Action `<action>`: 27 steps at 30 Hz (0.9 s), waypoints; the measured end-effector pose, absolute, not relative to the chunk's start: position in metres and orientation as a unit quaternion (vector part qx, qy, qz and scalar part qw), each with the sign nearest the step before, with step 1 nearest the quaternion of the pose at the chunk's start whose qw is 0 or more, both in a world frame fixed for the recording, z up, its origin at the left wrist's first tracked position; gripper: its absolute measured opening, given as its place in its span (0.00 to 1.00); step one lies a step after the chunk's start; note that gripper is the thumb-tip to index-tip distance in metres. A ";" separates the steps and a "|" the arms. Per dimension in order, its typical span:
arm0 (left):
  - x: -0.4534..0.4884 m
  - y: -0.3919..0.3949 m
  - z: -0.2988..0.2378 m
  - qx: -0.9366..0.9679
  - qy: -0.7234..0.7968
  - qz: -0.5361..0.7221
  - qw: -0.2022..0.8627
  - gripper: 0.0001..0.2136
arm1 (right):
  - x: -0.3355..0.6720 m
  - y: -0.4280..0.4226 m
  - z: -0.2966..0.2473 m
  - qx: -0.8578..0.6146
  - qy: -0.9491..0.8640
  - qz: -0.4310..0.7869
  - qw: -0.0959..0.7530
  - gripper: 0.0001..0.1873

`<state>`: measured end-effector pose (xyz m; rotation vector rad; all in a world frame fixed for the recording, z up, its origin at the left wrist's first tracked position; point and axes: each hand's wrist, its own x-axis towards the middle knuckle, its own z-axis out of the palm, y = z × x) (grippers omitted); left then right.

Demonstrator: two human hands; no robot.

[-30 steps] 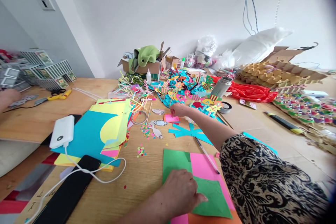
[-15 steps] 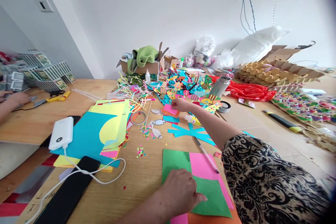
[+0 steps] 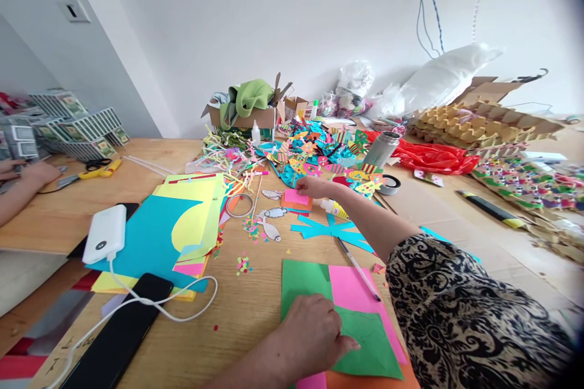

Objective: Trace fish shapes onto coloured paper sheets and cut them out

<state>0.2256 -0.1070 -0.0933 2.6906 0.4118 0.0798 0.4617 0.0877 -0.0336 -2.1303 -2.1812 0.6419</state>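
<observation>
My left hand [image 3: 314, 328] rests on a sheet of green paper [image 3: 371, 346], its fingers curled under and its thumb stretched out. What the curled fingers hold, if anything, is hidden. Farther off, my right hand [image 3: 311, 187] has its fingertips closed at the top edge of a small pink paper piece [image 3: 296, 197], over orange paper. Under the green sheet are pink paper [image 3: 351, 285] and orange paper. A pen [image 3: 360, 270] lies across the pink sheet. Blue paper strips [image 3: 314, 228] and a yellow glue bottle [image 3: 335, 208] lie below my right forearm.
Paper fish cutouts [image 3: 271, 231], a tape ring [image 3: 239, 205] and confetti lie mid-table. Left are coloured sheets [image 3: 150, 225], a white power bank [image 3: 106, 232] and a black phone [image 3: 118, 334]. A steel flask [image 3: 382, 151] and cutter [image 3: 493, 209] are right. Another person's hands [image 3: 34, 176] work at far left.
My right hand has shifted very slightly left, and the pink piece now lies flatter and squarer over the orange paper. My left hand has stayed in place.
</observation>
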 end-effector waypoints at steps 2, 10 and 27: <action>0.226 -0.107 -0.093 0.967 0.147 0.031 0.207 0.20 | 0.459 0.087 -0.036 -0.684 -0.700 0.208 -0.011 0.10; 0.226 -0.106 -0.087 0.965 0.150 0.023 0.212 0.19 | 0.449 0.083 -0.039 -0.692 -0.693 0.184 -0.083 0.28; 0.226 -0.106 -0.085 0.964 0.154 0.012 0.215 0.20 | 0.444 0.085 -0.037 -0.709 -0.673 0.173 -0.123 0.36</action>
